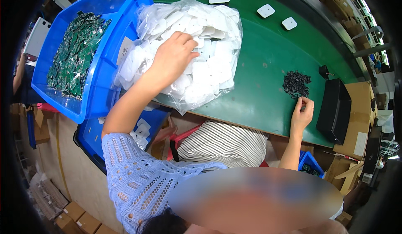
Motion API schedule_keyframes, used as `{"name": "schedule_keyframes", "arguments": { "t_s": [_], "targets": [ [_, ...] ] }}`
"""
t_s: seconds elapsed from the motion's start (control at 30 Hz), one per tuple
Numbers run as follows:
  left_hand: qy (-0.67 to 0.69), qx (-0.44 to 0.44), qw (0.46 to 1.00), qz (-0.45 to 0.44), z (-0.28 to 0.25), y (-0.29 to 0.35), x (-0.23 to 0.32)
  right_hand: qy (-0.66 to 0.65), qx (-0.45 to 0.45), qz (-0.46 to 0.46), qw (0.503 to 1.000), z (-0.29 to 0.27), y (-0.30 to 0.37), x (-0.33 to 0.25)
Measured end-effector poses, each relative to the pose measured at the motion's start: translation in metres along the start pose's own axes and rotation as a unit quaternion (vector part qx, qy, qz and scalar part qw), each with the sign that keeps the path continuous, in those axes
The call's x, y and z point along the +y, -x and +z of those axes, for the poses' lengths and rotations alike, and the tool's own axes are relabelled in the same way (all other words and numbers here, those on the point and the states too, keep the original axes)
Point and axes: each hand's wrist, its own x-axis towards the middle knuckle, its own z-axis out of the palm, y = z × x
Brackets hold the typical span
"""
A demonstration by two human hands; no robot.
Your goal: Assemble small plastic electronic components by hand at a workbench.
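1. Head view, left side: white plates [211,73] are heaped in a clear bag [182,105]; the left hand [173,55] is held over them, fingers loosely curled; whether one is gripped cannot be told; mixed long axes are shown.
2. Right side: small black parts [296,83] are piled just far of the right hand [303,113], the nearer one; its fingertips are drawn together; any piece pinched cannot be made out.

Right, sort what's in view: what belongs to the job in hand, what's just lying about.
In the job:
white pieces, left hand over them
small black parts, right hand at their edge
green circuit boards, perhaps, though untouched

Seemingly just lying about:
brown cardboard box, at right
cartons, lower left
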Motion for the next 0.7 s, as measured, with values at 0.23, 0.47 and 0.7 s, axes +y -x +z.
{"name": "schedule_keyframes", "arguments": {
  "t_s": [0.23,0.47,0.7],
  "targets": [
    [0.180,0.145,0.972,-0.042,-0.024,-0.138,-0.021,0.044,-0.024,-0.016,0.999,-0.006,-0.003,-0.004],
    [-0.076,-0.151,0.982,-0.086,0.122,-0.211,-0.131,-0.002,-0.025,0.032,0.999,-0.002,-0.001,-0.008],
    [-0.011,-0.217,0.968,-0.123,0.125,-0.193,-0.119,-0.004,-0.035,0.050,0.998,-0.006,-0.005,-0.011]
  ]
}}
